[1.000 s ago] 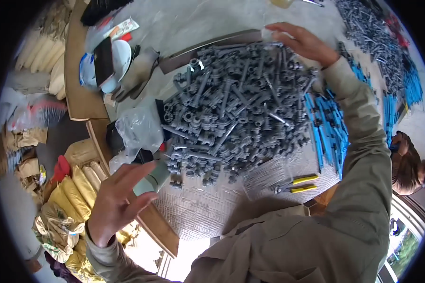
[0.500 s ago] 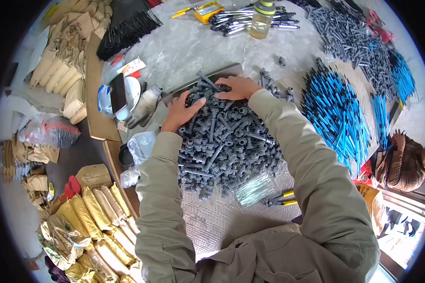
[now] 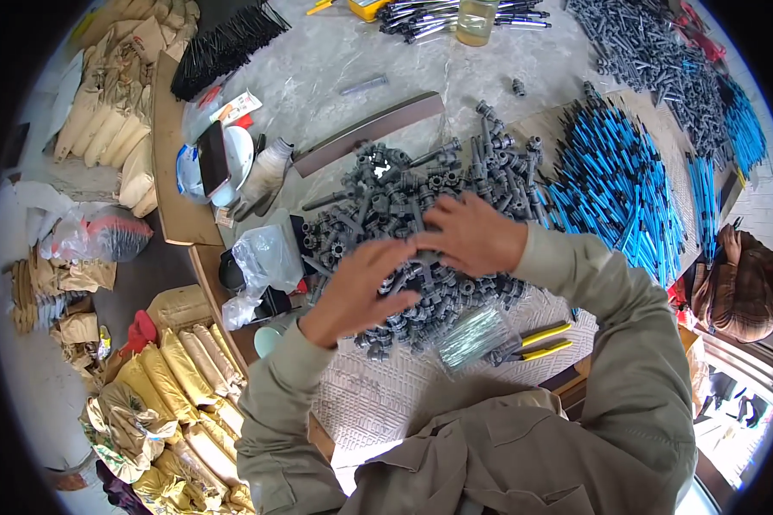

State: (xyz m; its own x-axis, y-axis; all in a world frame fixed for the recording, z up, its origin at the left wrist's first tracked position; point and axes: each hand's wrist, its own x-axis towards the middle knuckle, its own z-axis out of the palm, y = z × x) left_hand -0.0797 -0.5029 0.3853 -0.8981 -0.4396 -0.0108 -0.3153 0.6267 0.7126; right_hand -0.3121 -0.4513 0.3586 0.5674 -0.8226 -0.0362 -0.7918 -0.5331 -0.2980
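Note:
A heaped pile of dark grey plastic fittings (image 3: 442, 300) lies in front of me on a patterned light mat. My left hand (image 3: 361, 287) is over the pile's near left part, fingers stretched to the right and thumb apart, slightly blurred. Over the middle, my right hand (image 3: 472, 236) has its fingers apart, pointing left. The fingertips of both hands nearly meet above the fittings, and I see nothing held in either. Beyond the pile lies a long dark brown strip (image 3: 374, 133). At the near edge sit a clear pack of pale green thin pieces (image 3: 477, 339) and yellow-handled pliers (image 3: 537, 343).
Right of the pile are blue rods with black ends (image 3: 614, 184) and another grey heap (image 3: 648, 64). On the left stand a phone (image 3: 215, 163) on a white bowl and a clear plastic bag (image 3: 266, 257). A bottle (image 3: 475, 21) is at the back. A co-worker's hand (image 3: 730, 245) shows far right.
Both hands have come back toward me from the pile's far edge. Fittings there have shifted nearer, and the brown strip now shows fully. The view has tilted slightly.

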